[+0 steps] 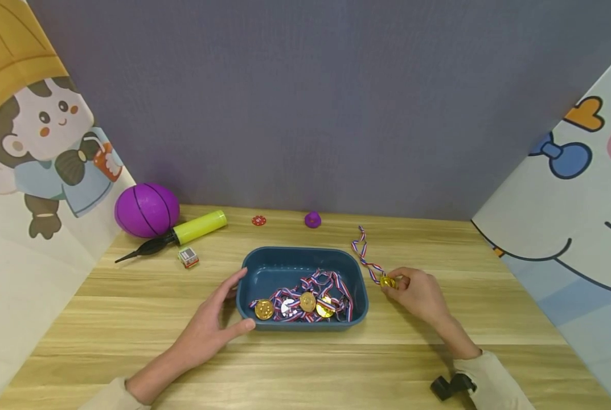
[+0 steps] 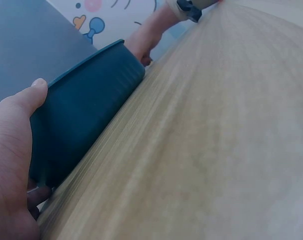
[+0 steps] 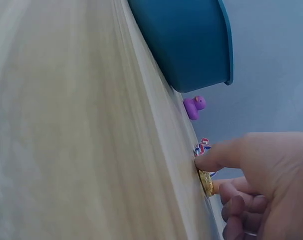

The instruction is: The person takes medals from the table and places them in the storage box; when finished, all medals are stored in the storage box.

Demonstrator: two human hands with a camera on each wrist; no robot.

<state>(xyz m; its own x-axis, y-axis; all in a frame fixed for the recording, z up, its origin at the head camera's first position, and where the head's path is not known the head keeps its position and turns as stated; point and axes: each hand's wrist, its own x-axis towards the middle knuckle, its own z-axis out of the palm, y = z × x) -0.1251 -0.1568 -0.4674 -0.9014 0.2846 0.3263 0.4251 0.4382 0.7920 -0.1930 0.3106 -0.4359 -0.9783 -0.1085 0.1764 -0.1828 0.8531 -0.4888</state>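
A dark blue plastic bin (image 1: pixel 279 257) stands on the table with several medals on striped ribbons in it, among them a gold medal (image 1: pixel 264 310) and a silver medal (image 1: pixel 288 308). My left hand (image 1: pixel 205 330) holds the bin's left end, the thumb at its front corner and the fingers along the side wall. To the right of the bin, my right hand (image 1: pixel 419 293) pinches a gold medal (image 3: pixel 206 183) between thumb and fingers, low at the tabletop. Its red, white and blue ribbon (image 1: pixel 362 250) trails away toward the back of the table.
At the back left lie a purple ball (image 1: pixel 147 210), a yellow hand pump (image 1: pixel 200 227) and a small box (image 1: pixel 188 257). A red poker chip (image 1: pixel 258 220) and a purple rubber duck (image 1: pixel 312 220) sit behind the bin. A grey wall (image 1: pixel 264 114) closes off the back.
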